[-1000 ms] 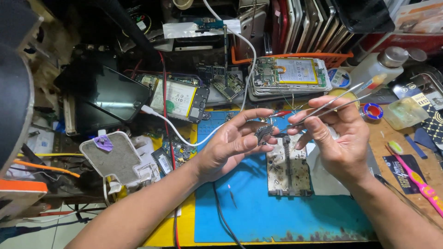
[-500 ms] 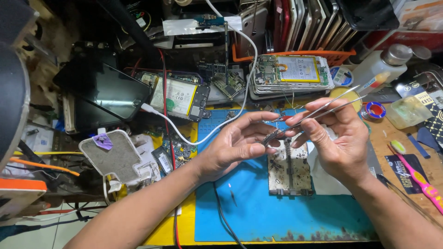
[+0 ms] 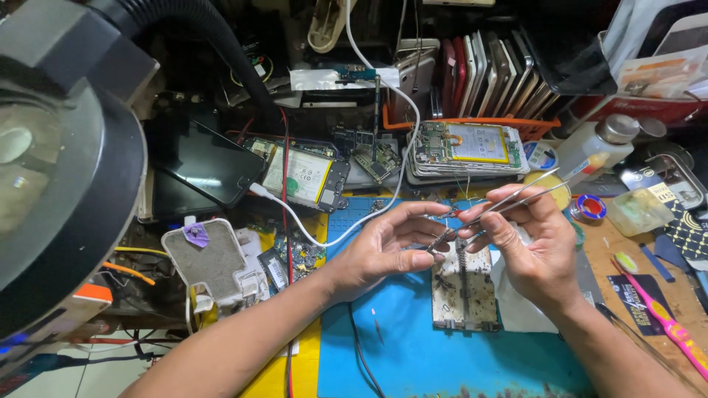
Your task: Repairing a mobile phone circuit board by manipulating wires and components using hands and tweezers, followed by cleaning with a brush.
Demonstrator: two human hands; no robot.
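Observation:
My right hand (image 3: pixel 531 247) grips metal tweezers (image 3: pixel 509 203) whose tips point left toward my left fingertips. My left hand (image 3: pixel 387 247) pinches a tiny dark part at the tweezer tips, too small to identify. Both hands hover over a blue work mat (image 3: pixel 420 354). Just below them lies a worn, stained metal board holder (image 3: pixel 463 295).
Opened phones with exposed batteries (image 3: pixel 302 175) (image 3: pixel 472 147) lie behind the hands. A white cable (image 3: pixel 354 221) crosses the mat. Also around: a magnifier lamp (image 3: pixel 59 169) at left, a white bottle (image 3: pixel 594 151), a solder spool (image 3: pixel 590 208), a pink toothbrush (image 3: pixel 660 317), and phones stacked upright (image 3: pixel 487 74).
Both hands have stayed together over the holder. The tweezers have tilted slightly and my left fingers have closed in on their tips.

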